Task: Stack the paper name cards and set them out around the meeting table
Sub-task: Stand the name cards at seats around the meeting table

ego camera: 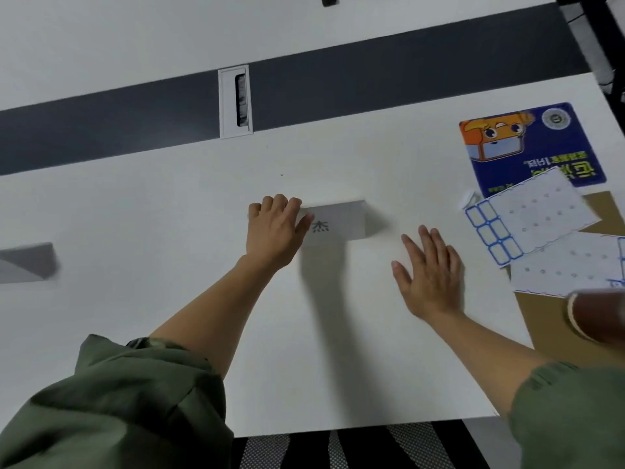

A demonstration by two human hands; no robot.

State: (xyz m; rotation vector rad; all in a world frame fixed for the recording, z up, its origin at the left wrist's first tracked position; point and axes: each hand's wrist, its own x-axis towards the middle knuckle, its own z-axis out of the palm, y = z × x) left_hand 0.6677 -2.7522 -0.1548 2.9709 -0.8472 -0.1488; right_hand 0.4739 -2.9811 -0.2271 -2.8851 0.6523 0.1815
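A folded white paper name card (341, 221) with a printed black character stands like a tent on the white meeting table (169, 204), mid-frame. My left hand (274, 231) grips its left end, fingers curled over the top fold and thumb on the front face. My right hand (429, 269) hovers flat with straight, spread fingers to the right of the card, holding nothing. A second folded name card (28, 264) stands blurred at the far left of the table.
A blue cartoon mouse pad (531, 147) lies at the right. Two sticker label sheets (531, 214) overlap it and a brown cardboard sheet (548, 330). A brown round object (598, 316) sits at the right edge. A cable grommet (235, 101) sits in the dark centre strip.
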